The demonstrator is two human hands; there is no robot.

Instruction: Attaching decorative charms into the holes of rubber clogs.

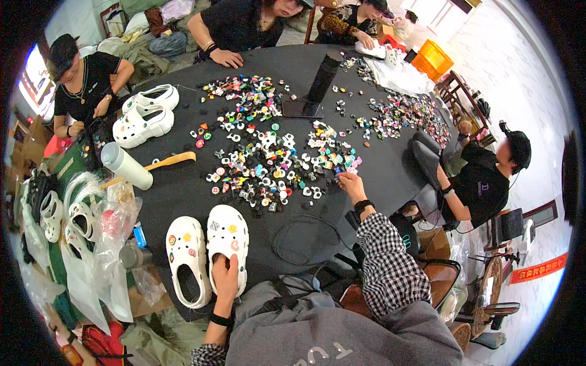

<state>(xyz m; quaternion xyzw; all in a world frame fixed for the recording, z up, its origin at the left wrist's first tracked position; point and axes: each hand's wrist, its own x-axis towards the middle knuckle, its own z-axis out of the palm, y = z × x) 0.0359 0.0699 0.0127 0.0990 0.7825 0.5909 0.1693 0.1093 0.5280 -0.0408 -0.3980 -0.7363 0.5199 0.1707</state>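
Observation:
My left hand (224,276) grips a white clog (227,235), its fingers tucked into the opening. On the upper of this clog are a yellow flower charm, a pink heart charm and others. Just left of it lies a second white clog (186,247) with several charms. My right hand (352,188) reaches over the black table (305,235) to the right edge of a large spread of small colourful shoe charms (268,165). Its thumb and fingertips are pinched together among the outermost charms. What sits between them is too small to make out.
White clogs (146,119), a pale tumbler (127,166) and a wooden shoehorn-like stick (171,161) stand or lie at left. A phone (302,110) and black stand (323,79) are beyond the charms. More charms (403,116) lie far right. A cable (305,238) coils nearby. Several people sit around the table.

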